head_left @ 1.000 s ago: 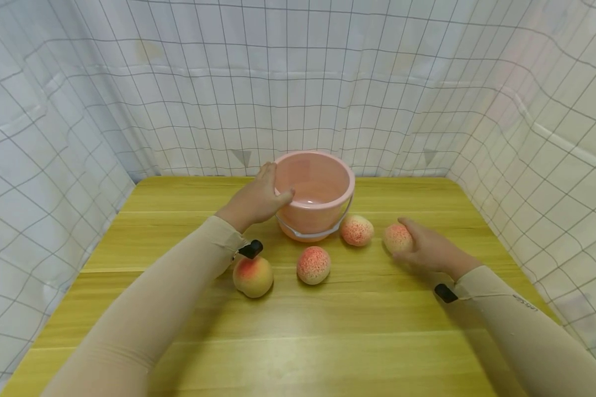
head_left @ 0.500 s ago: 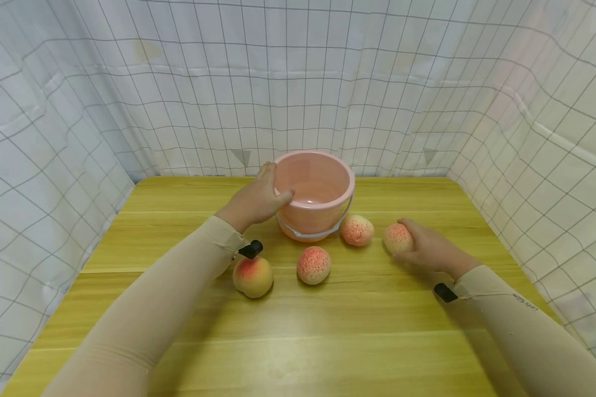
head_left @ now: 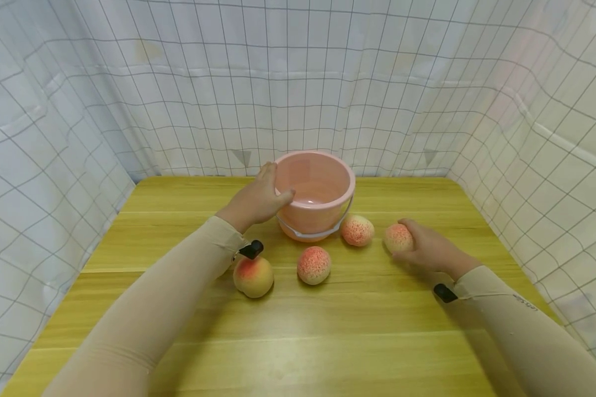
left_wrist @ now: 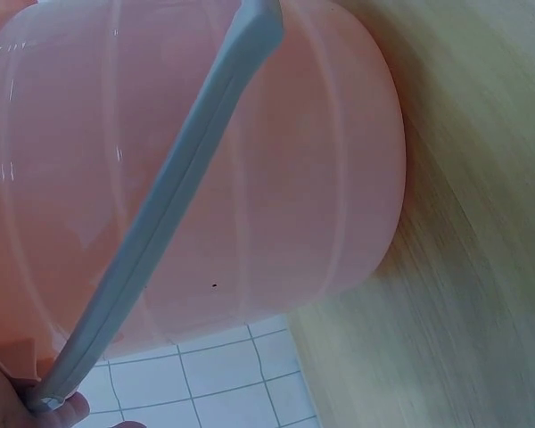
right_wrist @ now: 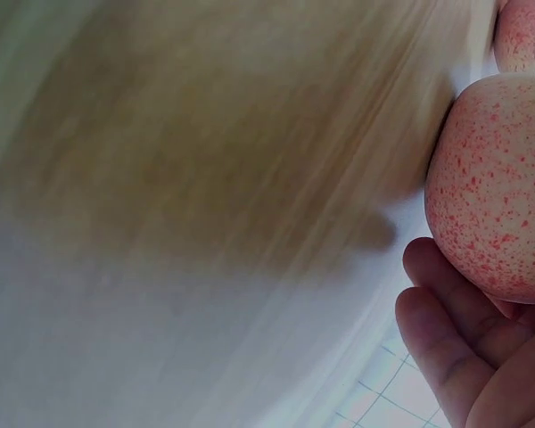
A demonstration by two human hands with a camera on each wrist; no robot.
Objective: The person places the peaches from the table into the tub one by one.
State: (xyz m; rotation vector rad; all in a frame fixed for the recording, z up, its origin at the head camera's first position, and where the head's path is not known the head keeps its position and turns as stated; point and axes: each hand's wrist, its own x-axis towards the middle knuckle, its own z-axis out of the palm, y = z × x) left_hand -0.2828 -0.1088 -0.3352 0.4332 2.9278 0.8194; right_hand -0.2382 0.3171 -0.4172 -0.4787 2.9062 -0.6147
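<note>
Left hand (head_left: 256, 199) is gripping the rim of the pink bucket (head_left: 323, 204) just above the middle of the head view, thumb hooked over the edge and fingers wrapping the outside wall. In the left wrist view the bucket wall (left_wrist: 276, 178) is filling most of the frame, with its grey handle (left_wrist: 160, 232) lying slantwise across it and a fingertip showing at the lower left corner. Right hand (head_left: 429, 248) is lying at the centre right of the head view, its fingers curling round a speckled peach (head_left: 396, 238) that is sitting on the yellow wooden table (head_left: 328, 331); the right wrist view is showing the same peach (right_wrist: 499, 187) cradled by the fingers (right_wrist: 446, 312) at the right edge. Three more peaches are resting on the table below the bucket: one (head_left: 357, 230) just beside its base, one (head_left: 313, 265) near the centre, and a smoother one (head_left: 253, 277) touching the left sleeve (head_left: 169, 298).
</note>
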